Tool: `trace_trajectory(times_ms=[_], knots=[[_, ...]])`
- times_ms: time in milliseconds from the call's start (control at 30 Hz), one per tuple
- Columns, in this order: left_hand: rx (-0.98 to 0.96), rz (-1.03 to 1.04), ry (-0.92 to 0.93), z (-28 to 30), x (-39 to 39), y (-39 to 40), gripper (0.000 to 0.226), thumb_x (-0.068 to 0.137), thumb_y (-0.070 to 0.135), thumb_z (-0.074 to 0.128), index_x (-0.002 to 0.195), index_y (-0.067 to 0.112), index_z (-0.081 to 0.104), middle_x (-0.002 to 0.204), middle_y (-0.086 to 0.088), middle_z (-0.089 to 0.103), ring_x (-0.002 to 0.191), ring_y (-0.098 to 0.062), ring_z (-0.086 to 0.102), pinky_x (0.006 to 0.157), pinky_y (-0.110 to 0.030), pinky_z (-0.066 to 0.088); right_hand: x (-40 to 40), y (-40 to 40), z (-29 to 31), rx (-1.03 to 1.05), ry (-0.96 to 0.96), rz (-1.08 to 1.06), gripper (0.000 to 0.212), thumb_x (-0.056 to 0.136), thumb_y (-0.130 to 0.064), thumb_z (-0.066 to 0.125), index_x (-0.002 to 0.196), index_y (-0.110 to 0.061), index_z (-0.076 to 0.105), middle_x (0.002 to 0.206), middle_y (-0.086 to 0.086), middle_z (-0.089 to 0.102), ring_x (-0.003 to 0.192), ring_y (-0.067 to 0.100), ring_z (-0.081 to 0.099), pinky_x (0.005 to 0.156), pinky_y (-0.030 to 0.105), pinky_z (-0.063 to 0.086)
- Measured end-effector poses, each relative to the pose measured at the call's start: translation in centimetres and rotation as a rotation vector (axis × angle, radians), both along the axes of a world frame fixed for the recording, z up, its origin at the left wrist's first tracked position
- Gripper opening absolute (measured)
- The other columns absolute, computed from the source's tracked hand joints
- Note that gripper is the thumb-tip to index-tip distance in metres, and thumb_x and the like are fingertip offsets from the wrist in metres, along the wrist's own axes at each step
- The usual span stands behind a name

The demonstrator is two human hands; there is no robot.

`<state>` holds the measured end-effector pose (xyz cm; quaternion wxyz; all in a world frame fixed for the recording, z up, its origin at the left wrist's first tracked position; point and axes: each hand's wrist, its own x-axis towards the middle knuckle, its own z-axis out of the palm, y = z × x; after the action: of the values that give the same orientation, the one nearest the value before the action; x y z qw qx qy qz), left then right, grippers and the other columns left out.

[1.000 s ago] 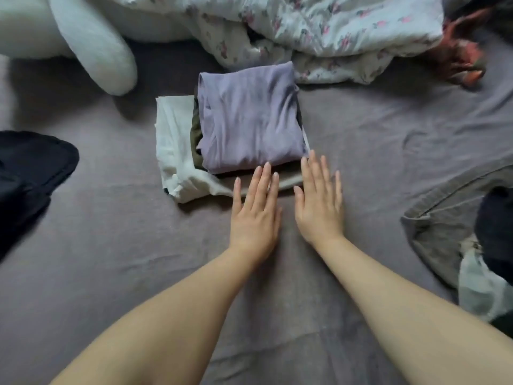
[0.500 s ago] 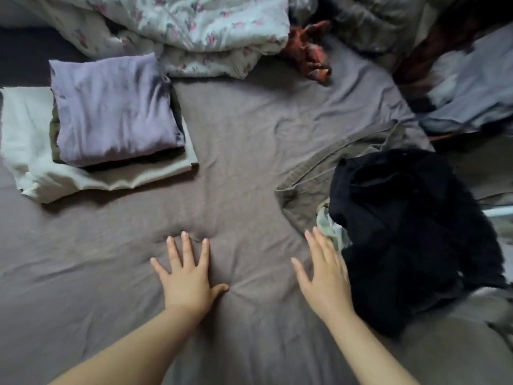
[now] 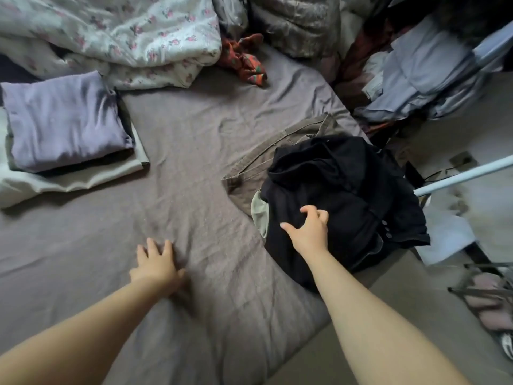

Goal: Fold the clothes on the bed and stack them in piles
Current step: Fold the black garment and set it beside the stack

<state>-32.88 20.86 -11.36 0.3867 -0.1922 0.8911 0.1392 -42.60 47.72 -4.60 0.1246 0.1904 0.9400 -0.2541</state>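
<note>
Right hand [image 3: 308,229] on black garment [image 3: 347,195]

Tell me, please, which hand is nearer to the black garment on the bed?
Right. The right hand is on the black garment, fingers curling into its near edge. The left hand rests flat on the bedsheet, well to the garment's left.

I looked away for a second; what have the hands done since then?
Both hands left the folded pile. The right hand moved right onto the black garment, fingers curling into it. The left hand dropped back flat on the sheet. The pile looks unchanged.
</note>
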Motion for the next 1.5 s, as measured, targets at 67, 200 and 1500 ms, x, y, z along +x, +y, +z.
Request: trace_trajectory(times_ms=[67,200,1500], knots=[[0.085,-0.013,-0.015,0.2,2.3,1.4,0.076,0.092,0.052,0.050,0.152,0.024,0.013,0.160,-0.011,-0.006,0.147,-0.033,-0.002,0.115,-0.046,0.025,0.2,0.0,0.4,-0.037,-0.070,-0.112,0.055,0.086,-0.005,0.065,0.133,-0.015,0.040,0.133,0.011,0.036,0.096,0.025,0.052,0.082,0.030,0.042],[0.185,-0.028,0.023,0.8,7.2,4.1,0.063,0.092,0.051,0.048,0.145,0.023,0.030,0.157,-0.009,0.016,0.145,-0.029,0.015,0.114,-0.039,0.028,0.3,-0.3,2.2,-0.090,-0.139,-0.120,0.045,0.090,-0.007,0.054,0.135,-0.003,0.047,0.134,0.016,0.050,0.114,0.029,0.055,0.089,0.026,0.040],[0.391,1.018,0.691,9.0,27.0,-2.7,0.051,0.089,0.006,0.062,0.137,0.017,0.048,0.102,0.019,0.049,0.089,-0.003,0.055,0.079,-0.001,0.039,23.3,-25.4,-2.3,0.434,-0.056,1.420,0.096,0.040,-0.046,0.091,0.128,-0.021,0.061,0.135,0.016,0.055,0.124,0.031,0.053,0.093,0.047,0.049]])
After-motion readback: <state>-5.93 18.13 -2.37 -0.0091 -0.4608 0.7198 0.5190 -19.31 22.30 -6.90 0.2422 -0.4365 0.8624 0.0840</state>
